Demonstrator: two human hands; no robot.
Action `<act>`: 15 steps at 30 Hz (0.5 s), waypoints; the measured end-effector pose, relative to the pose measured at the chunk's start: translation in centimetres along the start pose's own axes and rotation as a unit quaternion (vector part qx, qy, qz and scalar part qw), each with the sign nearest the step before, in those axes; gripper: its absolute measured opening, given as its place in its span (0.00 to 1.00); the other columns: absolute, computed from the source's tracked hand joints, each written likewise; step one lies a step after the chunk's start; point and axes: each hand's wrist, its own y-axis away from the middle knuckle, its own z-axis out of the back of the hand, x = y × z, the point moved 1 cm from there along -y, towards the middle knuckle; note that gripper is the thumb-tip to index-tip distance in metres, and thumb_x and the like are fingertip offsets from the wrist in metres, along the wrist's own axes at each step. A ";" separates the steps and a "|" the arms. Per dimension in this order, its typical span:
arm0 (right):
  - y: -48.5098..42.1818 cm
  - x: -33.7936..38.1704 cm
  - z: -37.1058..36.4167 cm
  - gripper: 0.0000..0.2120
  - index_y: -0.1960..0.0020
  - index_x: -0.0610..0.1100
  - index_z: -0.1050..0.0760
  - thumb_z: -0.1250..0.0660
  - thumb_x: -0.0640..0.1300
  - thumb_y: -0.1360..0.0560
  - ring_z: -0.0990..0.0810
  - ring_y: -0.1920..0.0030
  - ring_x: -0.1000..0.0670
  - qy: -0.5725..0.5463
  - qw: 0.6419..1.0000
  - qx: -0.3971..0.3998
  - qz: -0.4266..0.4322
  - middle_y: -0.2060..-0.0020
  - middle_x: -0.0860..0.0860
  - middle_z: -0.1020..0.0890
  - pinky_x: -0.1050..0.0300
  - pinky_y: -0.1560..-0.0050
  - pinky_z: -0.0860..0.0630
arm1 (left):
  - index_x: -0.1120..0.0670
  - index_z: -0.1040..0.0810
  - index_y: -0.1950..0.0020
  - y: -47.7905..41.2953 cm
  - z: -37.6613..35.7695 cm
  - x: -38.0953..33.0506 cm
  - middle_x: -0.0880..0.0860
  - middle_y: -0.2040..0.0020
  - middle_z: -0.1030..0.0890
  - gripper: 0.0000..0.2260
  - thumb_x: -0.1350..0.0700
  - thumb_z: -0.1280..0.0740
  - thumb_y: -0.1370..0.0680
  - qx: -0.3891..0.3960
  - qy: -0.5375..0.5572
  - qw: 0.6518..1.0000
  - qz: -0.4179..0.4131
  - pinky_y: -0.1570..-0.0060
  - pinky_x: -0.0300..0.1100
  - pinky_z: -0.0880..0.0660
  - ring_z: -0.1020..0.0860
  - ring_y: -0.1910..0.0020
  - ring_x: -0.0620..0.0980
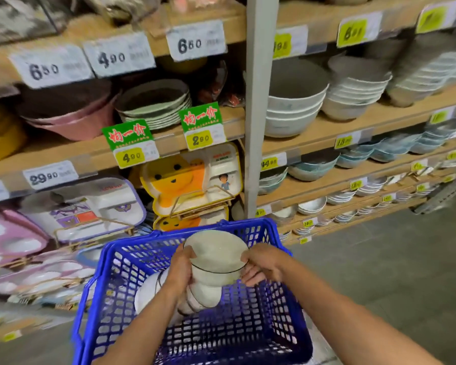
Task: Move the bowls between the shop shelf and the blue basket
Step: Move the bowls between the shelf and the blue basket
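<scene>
One bowl (216, 255) is gripped between left hand (182, 264) and right hand (262, 264) near the basket (256, 230)'s far rim; other bowls (148, 293) lie inside beneath it, so the task is judged partway.

Left hand (181, 270), right hand (261, 264) grip bowl (216, 255), opposite sides.

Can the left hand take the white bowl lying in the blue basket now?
Probably not yet. The left hand grips the stack of bowls together with the right hand, so it is busy. The white bowl lies close beside its wrist in the blue basket.
</scene>
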 end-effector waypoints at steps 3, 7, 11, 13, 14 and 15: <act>4.0 1.9 0.6 0.16 0.46 0.29 0.25 0.37 0.44 0.21 0.18 0.67 0.44 0.003 0.998 -0.013 0.066 0.59 0.35 0.19 0.47 0.56 0.19 | 0.52 0.25 0.53 2.6 -0.3 -2.0 0.55 0.56 0.21 0.08 0.59 0.44 0.23 -0.032 0.043 0.999 -0.001 0.63 0.43 0.28 0.25 0.59 0.54; 9.2 3.4 1.0 0.21 0.47 0.34 0.22 0.37 0.53 0.21 0.18 0.66 0.47 0.004 0.987 -0.040 0.157 0.63 0.39 0.18 0.52 0.61 0.17 | 0.51 0.26 0.54 6.1 -0.5 -4.8 0.53 0.59 0.20 0.07 0.57 0.43 0.25 -0.026 0.080 0.996 -0.028 0.68 0.40 0.28 0.24 0.62 0.54; 13.3 3.6 0.5 0.20 0.43 0.41 0.25 0.39 0.58 0.21 0.17 0.64 0.50 -0.021 0.972 -0.058 0.228 0.59 0.46 0.18 0.54 0.63 0.19 | 0.51 0.24 0.52 9.6 -0.7 -7.6 0.53 0.57 0.18 0.09 0.56 0.43 0.26 0.002 0.101 0.993 -0.064 0.64 0.45 0.25 0.22 0.60 0.57; 15.2 3.3 0.2 0.19 0.39 0.48 0.26 0.40 0.59 0.22 0.15 0.59 0.48 -0.043 0.965 -0.057 0.254 0.50 0.47 0.19 0.53 0.62 0.18 | 0.50 0.22 0.47 11.3 -0.7 -8.7 0.53 0.52 0.17 0.12 0.56 0.43 0.26 0.026 0.095 0.991 -0.085 0.58 0.52 0.22 0.20 0.53 0.59; 16.1 3.1 0.1 0.17 0.38 0.51 0.27 0.39 0.59 0.22 0.15 0.56 0.48 -0.062 0.961 -0.056 0.264 0.47 0.48 0.19 0.52 0.61 0.18 | 0.50 0.23 0.45 12.2 -0.8 -9.2 0.53 0.50 0.17 0.14 0.57 0.42 0.26 0.037 0.095 0.991 -0.091 0.57 0.53 0.22 0.20 0.51 0.59; 17.0 2.9 0.0 0.16 0.39 0.53 0.26 0.38 0.59 0.22 0.15 0.53 0.47 -0.083 0.956 -0.053 0.276 0.45 0.49 0.19 0.51 0.59 0.18 | 0.50 0.23 0.45 13.1 -0.9 -9.7 0.53 0.50 0.18 0.14 0.57 0.42 0.26 0.048 0.097 0.989 -0.095 0.61 0.52 0.21 0.21 0.52 0.59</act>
